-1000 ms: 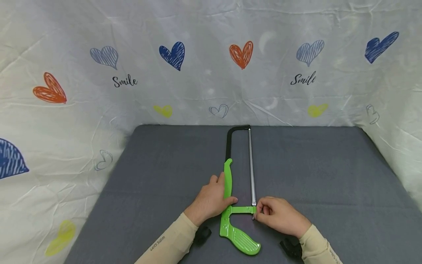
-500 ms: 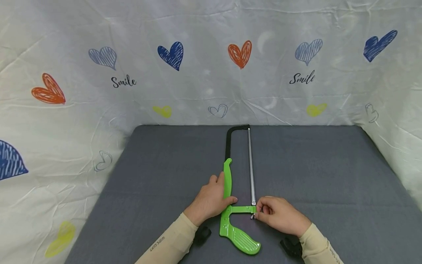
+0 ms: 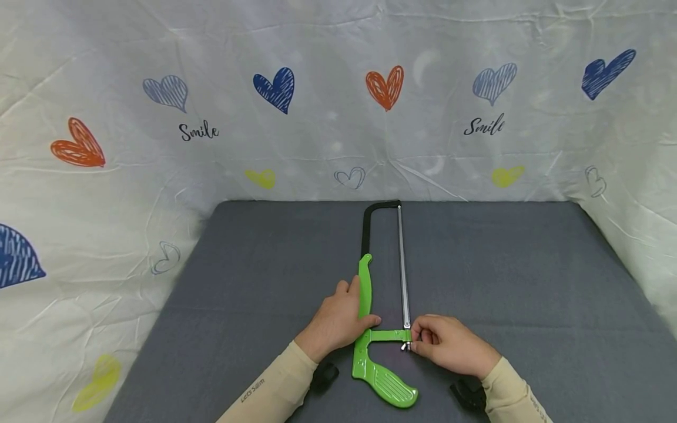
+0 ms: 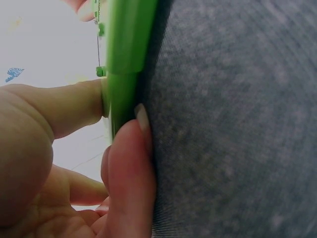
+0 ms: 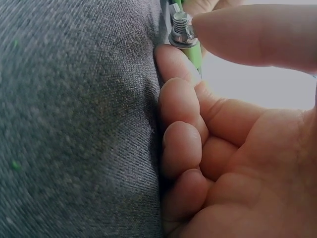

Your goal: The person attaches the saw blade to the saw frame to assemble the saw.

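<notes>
A hacksaw (image 3: 365, 294) with a green handle and black front frame lies on the grey cloth, its handle toward me. My left hand (image 3: 338, 320) grips the green part of the frame, thumb laid over it. In the left wrist view, the thumb and fingers of that hand close on the green bar. At the blade's near end sits a small metal wing nut (image 3: 405, 346) on a threaded screw. My right hand (image 3: 449, 343) has thumb and forefinger at this wing nut, the thumb tip against it in the right wrist view. Its other fingers curl against the cloth.
The silver blade (image 3: 404, 264) runs straight along the frame's right side. Grey cloth (image 3: 502, 264) covers the table, and a white curtain (image 3: 317, 147) with printed hearts hangs behind it. Dark wrist cameras (image 3: 468, 395) sit under both wrists.
The wing nut has turned between the right thumb and forefinger, its wings now showing wider from above. The left hand and the hacksaw have stayed put.
</notes>
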`<state>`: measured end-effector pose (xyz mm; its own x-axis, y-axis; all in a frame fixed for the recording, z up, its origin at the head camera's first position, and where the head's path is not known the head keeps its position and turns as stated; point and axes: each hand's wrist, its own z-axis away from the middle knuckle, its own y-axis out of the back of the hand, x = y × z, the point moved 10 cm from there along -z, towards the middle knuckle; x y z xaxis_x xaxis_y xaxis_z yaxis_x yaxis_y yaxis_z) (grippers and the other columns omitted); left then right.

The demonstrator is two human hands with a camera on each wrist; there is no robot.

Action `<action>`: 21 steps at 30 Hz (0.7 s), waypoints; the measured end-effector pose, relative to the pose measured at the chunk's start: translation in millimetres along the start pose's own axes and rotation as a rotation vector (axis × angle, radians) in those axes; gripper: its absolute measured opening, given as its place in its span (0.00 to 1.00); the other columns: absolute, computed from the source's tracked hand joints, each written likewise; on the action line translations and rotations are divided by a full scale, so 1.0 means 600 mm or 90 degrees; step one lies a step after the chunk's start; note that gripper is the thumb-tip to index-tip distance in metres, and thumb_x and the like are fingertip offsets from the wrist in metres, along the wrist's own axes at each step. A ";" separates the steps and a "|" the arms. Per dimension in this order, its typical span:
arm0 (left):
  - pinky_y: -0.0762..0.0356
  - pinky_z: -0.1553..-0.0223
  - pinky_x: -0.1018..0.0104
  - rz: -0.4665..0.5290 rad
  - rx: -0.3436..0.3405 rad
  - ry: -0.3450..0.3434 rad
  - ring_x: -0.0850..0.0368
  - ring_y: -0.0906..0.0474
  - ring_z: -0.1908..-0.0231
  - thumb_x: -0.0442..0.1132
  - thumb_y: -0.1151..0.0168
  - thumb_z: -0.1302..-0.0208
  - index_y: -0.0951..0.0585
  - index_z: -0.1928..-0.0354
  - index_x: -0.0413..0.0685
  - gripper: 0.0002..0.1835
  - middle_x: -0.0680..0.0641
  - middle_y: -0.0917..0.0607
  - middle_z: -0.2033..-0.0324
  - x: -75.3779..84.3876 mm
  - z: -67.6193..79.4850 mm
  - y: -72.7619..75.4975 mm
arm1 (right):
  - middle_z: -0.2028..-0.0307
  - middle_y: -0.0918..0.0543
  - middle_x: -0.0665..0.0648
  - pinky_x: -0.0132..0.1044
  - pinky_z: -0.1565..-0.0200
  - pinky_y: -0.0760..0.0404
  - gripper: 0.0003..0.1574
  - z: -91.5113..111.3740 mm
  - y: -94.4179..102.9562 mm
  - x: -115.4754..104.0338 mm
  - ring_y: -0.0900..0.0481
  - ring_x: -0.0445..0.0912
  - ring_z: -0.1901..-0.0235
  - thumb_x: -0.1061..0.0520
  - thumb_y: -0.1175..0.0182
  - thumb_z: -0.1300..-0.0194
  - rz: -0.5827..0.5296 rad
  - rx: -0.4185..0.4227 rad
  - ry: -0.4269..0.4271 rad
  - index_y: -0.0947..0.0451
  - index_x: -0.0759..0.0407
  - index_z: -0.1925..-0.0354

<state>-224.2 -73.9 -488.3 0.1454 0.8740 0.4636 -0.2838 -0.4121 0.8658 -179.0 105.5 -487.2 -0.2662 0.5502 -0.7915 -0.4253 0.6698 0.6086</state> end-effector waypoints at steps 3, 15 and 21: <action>0.15 0.58 0.51 0.000 0.000 -0.002 0.44 0.18 0.64 0.56 0.24 0.31 0.42 0.17 0.31 0.55 0.28 0.25 0.34 0.000 0.000 -0.001 | 0.77 0.29 0.41 0.29 0.72 0.34 0.06 0.000 0.000 0.002 0.34 0.32 0.78 0.56 0.30 0.32 -0.005 -0.002 -0.003 0.19 0.48 0.65; 0.15 0.56 0.49 -0.001 -0.002 -0.003 0.44 0.18 0.63 0.57 0.25 0.30 0.43 0.16 0.32 0.55 0.28 0.26 0.34 -0.001 -0.001 -0.001 | 0.77 0.30 0.42 0.30 0.72 0.34 0.08 0.000 -0.002 0.006 0.34 0.33 0.78 0.56 0.28 0.31 -0.013 -0.004 -0.021 0.19 0.50 0.65; 0.15 0.56 0.50 0.003 -0.001 -0.004 0.44 0.18 0.63 0.57 0.24 0.31 0.42 0.16 0.32 0.56 0.28 0.25 0.35 -0.002 0.002 -0.001 | 0.77 0.30 0.42 0.30 0.72 0.34 0.08 -0.001 -0.005 0.006 0.34 0.33 0.78 0.56 0.27 0.31 -0.015 -0.007 -0.020 0.18 0.50 0.65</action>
<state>-223.3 -74.9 -488.9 0.1500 0.8705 0.4688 -0.2859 -0.4157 0.8634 -179.2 105.3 -491.6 -0.2286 0.5498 -0.8034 -0.4401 0.6778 0.5890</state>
